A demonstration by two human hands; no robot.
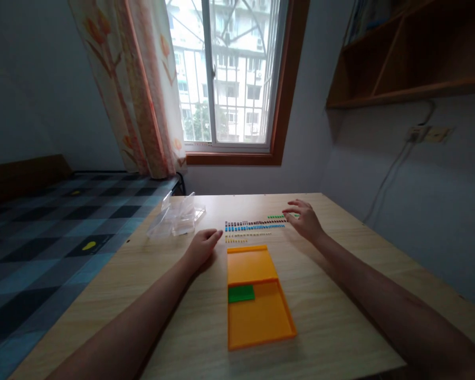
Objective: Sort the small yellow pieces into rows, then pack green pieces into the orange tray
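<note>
My left hand [204, 247] rests on the table with its fingers curled in. Its fingertips are beside the left ends of several rows of tiny pieces, and nothing shows in it. Over the far right end of the rows is my right hand [304, 219], fingers stretched and apart, close to the green pieces [276, 216]. It partly covers that row. Nearer to me run the dark pieces [241, 224], then blue pieces [245, 228], a paler row [249, 235] and a short row of yellow pieces [236, 241].
A shallow orange tray [261, 322] with a ridge across it lies in front of me, a flat green block [241, 293] inside. Clear plastic containers [178, 216] stand at the back left of the wooden table [340, 311]. A checked bed [63, 237] adjoins on the left.
</note>
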